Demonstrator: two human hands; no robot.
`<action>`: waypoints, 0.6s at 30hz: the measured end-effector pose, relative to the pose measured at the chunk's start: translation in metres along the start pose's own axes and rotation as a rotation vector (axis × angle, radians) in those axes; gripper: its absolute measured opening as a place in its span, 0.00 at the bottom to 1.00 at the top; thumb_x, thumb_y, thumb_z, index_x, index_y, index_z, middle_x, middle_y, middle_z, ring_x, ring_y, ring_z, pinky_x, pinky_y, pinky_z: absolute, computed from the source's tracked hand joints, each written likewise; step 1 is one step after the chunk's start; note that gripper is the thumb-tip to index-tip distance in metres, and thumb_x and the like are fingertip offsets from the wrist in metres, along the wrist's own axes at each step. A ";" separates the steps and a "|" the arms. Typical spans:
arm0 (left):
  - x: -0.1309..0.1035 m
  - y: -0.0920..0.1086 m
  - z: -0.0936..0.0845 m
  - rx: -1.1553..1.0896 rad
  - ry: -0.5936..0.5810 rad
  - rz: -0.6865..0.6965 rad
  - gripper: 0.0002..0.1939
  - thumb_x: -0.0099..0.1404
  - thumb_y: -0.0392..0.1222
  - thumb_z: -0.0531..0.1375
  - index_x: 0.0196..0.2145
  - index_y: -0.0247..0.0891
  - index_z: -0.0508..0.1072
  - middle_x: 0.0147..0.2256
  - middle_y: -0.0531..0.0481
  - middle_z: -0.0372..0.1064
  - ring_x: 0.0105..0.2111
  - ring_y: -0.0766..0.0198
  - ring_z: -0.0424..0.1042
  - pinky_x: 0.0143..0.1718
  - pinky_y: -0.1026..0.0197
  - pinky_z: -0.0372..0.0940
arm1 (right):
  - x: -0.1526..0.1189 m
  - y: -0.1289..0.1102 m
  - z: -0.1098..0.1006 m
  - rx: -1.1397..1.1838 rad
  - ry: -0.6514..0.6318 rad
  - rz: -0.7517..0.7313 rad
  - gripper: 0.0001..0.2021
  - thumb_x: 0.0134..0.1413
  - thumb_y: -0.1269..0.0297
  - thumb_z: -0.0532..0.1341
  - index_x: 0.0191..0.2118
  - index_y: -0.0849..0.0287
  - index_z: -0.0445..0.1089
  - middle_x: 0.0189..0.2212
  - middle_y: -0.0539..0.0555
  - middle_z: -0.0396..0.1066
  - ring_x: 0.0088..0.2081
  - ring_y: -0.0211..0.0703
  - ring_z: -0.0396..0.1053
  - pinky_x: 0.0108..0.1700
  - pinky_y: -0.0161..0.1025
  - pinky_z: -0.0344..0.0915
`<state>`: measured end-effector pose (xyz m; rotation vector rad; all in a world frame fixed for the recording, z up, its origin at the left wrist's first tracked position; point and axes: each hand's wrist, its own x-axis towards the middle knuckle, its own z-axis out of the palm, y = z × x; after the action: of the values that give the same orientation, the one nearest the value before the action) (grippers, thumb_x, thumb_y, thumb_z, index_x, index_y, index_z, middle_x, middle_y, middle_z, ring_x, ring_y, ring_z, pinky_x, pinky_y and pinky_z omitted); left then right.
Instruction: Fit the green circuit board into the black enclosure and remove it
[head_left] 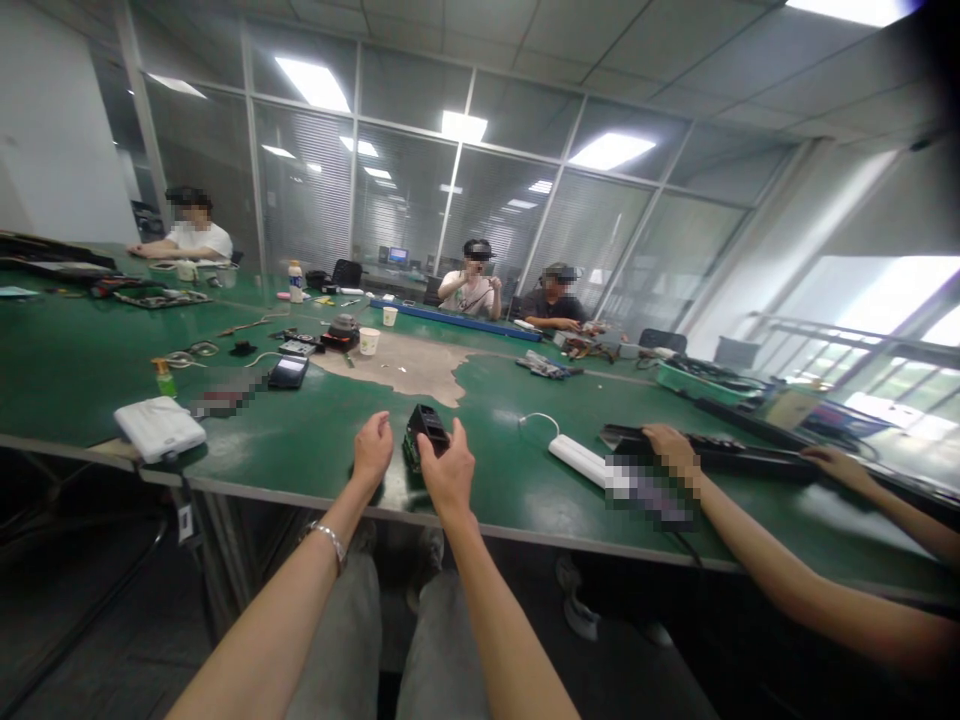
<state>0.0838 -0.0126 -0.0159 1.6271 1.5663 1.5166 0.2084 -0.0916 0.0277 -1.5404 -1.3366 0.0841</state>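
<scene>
My right hand (pixel 449 468) is wrapped around a black boxy electronic device (pixel 427 420) near the table's front edge. Along the device's left side a green circuit board shows, and its top has dark hollow openings. The thumb lies across the near end, with the fingers on the right side. To the left of the device, and apart from it, is my left hand (pixel 373 447), its fingers curled in above the green table (pixel 495 480). Whatever that hand may hold is hidden or too small to name.
On the left lie a white box (pixel 160 428), a small green bottle (pixel 163 378) and a black phone-like device (pixel 289 372). A paper cup (pixel 369 341) stands beyond. On the right, a white power strip (pixel 581 460) lies near a co-worker's arm (pixel 780 560). Several people sit around the table.
</scene>
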 end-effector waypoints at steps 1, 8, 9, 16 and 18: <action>0.000 0.000 0.000 0.000 -0.001 0.002 0.17 0.65 0.38 0.52 0.50 0.34 0.71 0.49 0.41 0.72 0.49 0.59 0.71 0.54 0.57 0.63 | 0.000 -0.001 0.002 -0.032 -0.011 -0.002 0.34 0.54 0.55 0.60 0.61 0.71 0.55 0.47 0.68 0.71 0.48 0.57 0.71 0.49 0.45 0.65; 0.001 -0.004 0.001 -0.013 0.011 0.011 0.18 0.65 0.39 0.52 0.50 0.33 0.71 0.49 0.40 0.72 0.49 0.59 0.71 0.54 0.57 0.63 | -0.003 -0.006 0.010 -0.189 -0.077 -0.051 0.34 0.54 0.59 0.60 0.61 0.74 0.54 0.46 0.71 0.71 0.48 0.58 0.71 0.48 0.45 0.65; 0.001 -0.004 0.001 -0.017 0.016 0.013 0.18 0.65 0.39 0.52 0.50 0.33 0.71 0.49 0.40 0.72 0.49 0.59 0.71 0.54 0.56 0.63 | -0.005 -0.006 0.010 -0.198 -0.079 -0.056 0.34 0.54 0.59 0.60 0.61 0.74 0.53 0.47 0.72 0.70 0.48 0.58 0.70 0.48 0.45 0.64; 0.002 -0.005 0.002 -0.025 0.021 0.007 0.18 0.65 0.39 0.52 0.50 0.34 0.71 0.49 0.40 0.72 0.49 0.58 0.71 0.54 0.56 0.63 | -0.014 0.006 0.011 -0.234 -0.129 -0.051 0.37 0.51 0.59 0.62 0.63 0.75 0.51 0.47 0.72 0.70 0.48 0.59 0.70 0.48 0.47 0.65; 0.002 -0.006 0.002 -0.028 0.021 0.009 0.18 0.65 0.39 0.52 0.50 0.34 0.71 0.49 0.40 0.72 0.49 0.58 0.71 0.53 0.56 0.63 | -0.015 0.011 0.013 -0.226 -0.129 -0.085 0.37 0.50 0.59 0.63 0.62 0.76 0.53 0.50 0.73 0.68 0.51 0.59 0.68 0.51 0.47 0.63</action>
<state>0.0829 -0.0082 -0.0209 1.6098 1.5435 1.5582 0.2020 -0.0925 0.0065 -1.6865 -1.5549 -0.0227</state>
